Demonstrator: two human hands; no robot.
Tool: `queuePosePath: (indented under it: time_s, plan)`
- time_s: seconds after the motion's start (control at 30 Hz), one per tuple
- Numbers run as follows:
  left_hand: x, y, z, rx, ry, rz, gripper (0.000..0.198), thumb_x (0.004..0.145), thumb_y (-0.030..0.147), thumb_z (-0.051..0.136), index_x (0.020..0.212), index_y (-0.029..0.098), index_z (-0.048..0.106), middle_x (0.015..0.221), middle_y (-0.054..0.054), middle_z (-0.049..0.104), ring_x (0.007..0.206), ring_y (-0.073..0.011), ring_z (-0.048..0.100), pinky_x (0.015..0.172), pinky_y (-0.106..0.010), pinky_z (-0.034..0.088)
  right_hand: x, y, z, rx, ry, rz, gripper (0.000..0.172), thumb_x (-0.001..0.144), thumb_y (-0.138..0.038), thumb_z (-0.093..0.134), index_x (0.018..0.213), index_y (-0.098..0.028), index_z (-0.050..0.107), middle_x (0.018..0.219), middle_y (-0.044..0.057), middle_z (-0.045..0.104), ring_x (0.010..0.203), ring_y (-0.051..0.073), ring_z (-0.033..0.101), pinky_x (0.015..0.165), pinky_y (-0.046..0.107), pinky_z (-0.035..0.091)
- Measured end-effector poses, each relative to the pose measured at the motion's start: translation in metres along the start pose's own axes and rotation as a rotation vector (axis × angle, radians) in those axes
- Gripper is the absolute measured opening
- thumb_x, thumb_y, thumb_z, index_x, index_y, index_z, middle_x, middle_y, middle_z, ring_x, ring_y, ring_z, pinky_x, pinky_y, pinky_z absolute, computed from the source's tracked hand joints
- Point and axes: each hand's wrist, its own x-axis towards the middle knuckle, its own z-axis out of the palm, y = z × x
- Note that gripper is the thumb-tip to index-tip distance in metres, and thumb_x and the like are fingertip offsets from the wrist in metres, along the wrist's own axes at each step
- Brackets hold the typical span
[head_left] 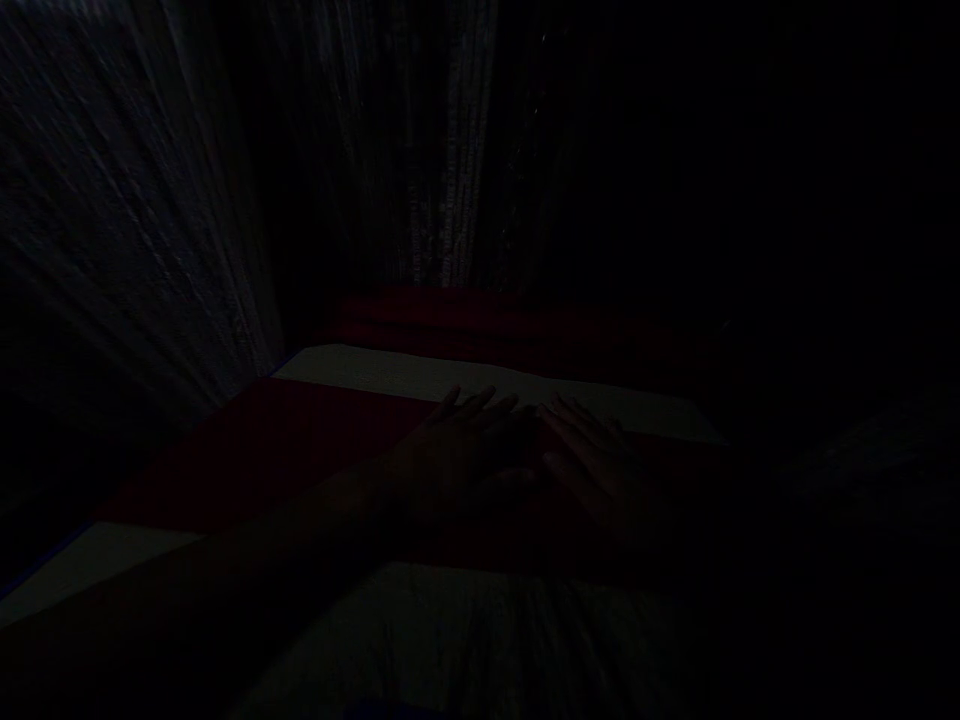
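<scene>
The scene is very dark. My left hand [457,450] lies flat with fingers stretched out on a dark red cloth [262,450]. My right hand [592,455] rests beside it, fingers spread flat on the same cloth, the two hands almost touching. The red cloth lies across a pale sheet or mattress [390,375]. Neither hand holds anything that I can see.
A rough wall [112,220] rises at the left and a pale curtain-like strip [457,150] hangs behind. More red fabric [480,320] lies at the back. The right side is too dark to make out.
</scene>
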Motion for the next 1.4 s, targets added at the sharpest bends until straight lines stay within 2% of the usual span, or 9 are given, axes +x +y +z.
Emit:
queuePosePath:
  time_s: [0.1,0.2,0.43,0.53,0.8,0.93,1.1,1.23,1.4]
  plan:
    - [-0.001,0.0,0.0,0.03,-0.042,0.01,0.085,0.1,0.075,0.019,0.165,0.02,0.018,0.17,-0.006,0.011,0.159,-0.0324,0.005,0.129,-0.063,0.005,0.001,-0.001,0.0,0.001,-0.048,-0.039,0.068,0.107,-0.066,0.009,0.16,-0.031,0.032,0.165,-0.008,0.02,0.156,0.015,0.019,0.129,0.06,0.018]
    - [-0.003,-0.001,0.002,0.048,-0.04,-0.013,0.081,0.1,0.074,0.019,0.165,0.025,0.016,0.17,-0.003,0.007,0.159,-0.0322,0.004,0.128,-0.063,0.005,0.004,-0.006,-0.002,0.047,0.027,-0.046,0.061,0.109,-0.062,0.016,0.16,-0.033,0.031,0.165,-0.009,0.019,0.156,0.013,0.018,0.131,0.057,0.016]
    - [-0.004,-0.008,0.011,0.088,0.017,0.017,0.078,0.103,0.07,0.019,0.165,0.024,0.016,0.17,-0.003,0.01,0.16,-0.0292,0.006,0.129,-0.061,0.005,0.005,-0.011,0.0,0.07,-0.03,-0.05,0.069,0.107,-0.067,0.02,0.159,-0.026,0.037,0.164,0.0,0.026,0.155,0.021,0.023,0.129,0.061,0.016]
    - [-0.003,-0.008,0.012,0.053,0.008,0.006,0.08,0.101,0.073,0.019,0.165,0.025,0.014,0.17,-0.003,0.01,0.16,-0.0296,0.005,0.129,-0.062,0.005,0.004,-0.008,-0.001,0.066,0.028,-0.047,0.067,0.107,-0.066,0.019,0.159,-0.028,0.037,0.164,-0.002,0.025,0.155,0.02,0.022,0.129,0.06,0.017]
    - [-0.001,-0.008,0.011,0.009,0.02,-0.024,0.079,0.101,0.073,0.023,0.165,0.027,0.017,0.171,-0.001,0.011,0.16,-0.0293,0.005,0.129,-0.062,0.007,0.003,-0.001,0.004,0.051,0.032,-0.041,0.066,0.107,-0.067,0.018,0.16,-0.031,0.031,0.165,-0.006,0.02,0.155,0.018,0.02,0.129,0.06,0.018]
    - [-0.001,-0.007,0.009,0.047,-0.008,0.004,0.077,0.104,0.067,0.026,0.164,0.02,0.02,0.17,-0.003,0.011,0.16,-0.028,0.007,0.13,-0.059,0.005,0.003,0.001,0.009,0.044,-0.029,-0.037,0.074,0.105,-0.071,0.014,0.158,-0.027,0.038,0.164,-0.004,0.022,0.155,0.02,0.021,0.128,0.063,0.018]
    - [0.0,-0.002,0.002,0.039,0.006,-0.033,0.072,0.104,0.067,0.028,0.164,0.027,0.022,0.17,-0.001,0.012,0.16,-0.0303,0.006,0.129,-0.063,0.008,0.002,0.003,0.007,0.056,0.008,-0.031,0.07,0.105,-0.071,0.015,0.158,-0.032,0.036,0.164,-0.009,0.022,0.155,0.016,0.02,0.129,0.061,0.018]
    - [0.001,-0.004,0.005,0.023,-0.002,-0.025,0.076,0.103,0.068,0.028,0.163,0.021,0.026,0.17,-0.006,0.016,0.159,-0.031,0.01,0.129,-0.061,0.008,0.002,0.004,0.006,0.071,-0.059,-0.027,0.076,0.103,-0.074,0.014,0.158,-0.029,0.037,0.164,-0.006,0.022,0.156,0.019,0.02,0.128,0.063,0.016]
    - [0.001,-0.01,0.012,0.023,0.015,-0.016,0.076,0.103,0.069,0.026,0.162,0.02,0.028,0.17,-0.006,0.016,0.159,-0.0319,0.011,0.129,-0.062,0.009,0.003,0.004,0.004,0.059,0.054,-0.026,0.068,0.105,-0.07,0.017,0.157,-0.032,0.038,0.164,-0.007,0.024,0.155,0.019,0.022,0.129,0.061,0.017]
